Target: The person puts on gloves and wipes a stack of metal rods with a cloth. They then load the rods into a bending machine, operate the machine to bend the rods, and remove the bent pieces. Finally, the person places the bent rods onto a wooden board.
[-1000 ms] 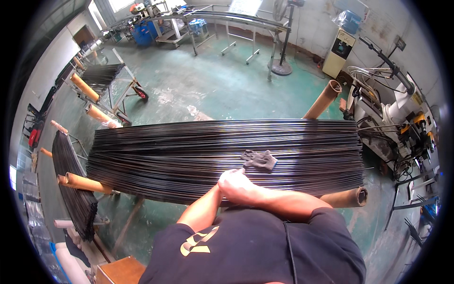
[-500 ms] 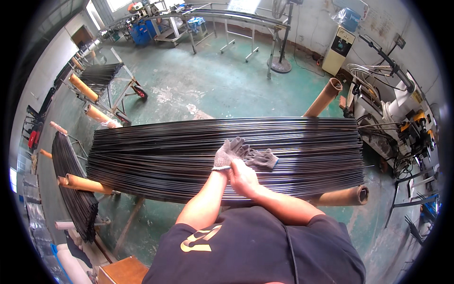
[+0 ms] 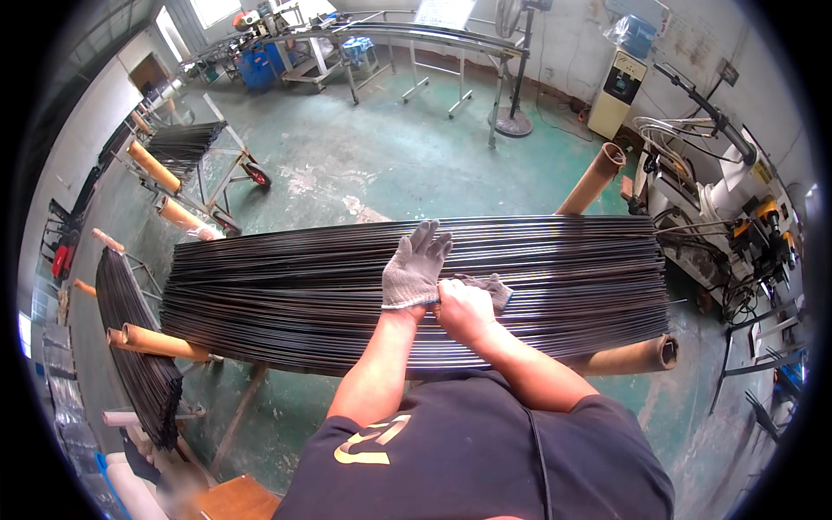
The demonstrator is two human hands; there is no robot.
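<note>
Grey knit glove [image 3: 409, 282] over left hand [image 3: 416, 267], fingers extended and slightly spread above long black rods [image 3: 260, 290]. Bare right hand [image 3: 465, 310] curled at the left wrist, pinching the glove's blue-edged cuff. Second grey glove [image 3: 497, 291] lying on the rods just beyond right hand, partly hidden by it. Brown cardboard tube [image 3: 626, 356] beside the rods at near right, more tubes [image 3: 165, 341] at left.

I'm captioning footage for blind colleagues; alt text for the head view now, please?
A bare right hand holds the cuff of a grey glove worn on the left hand, above long black rods where another grey glove lies.
</note>
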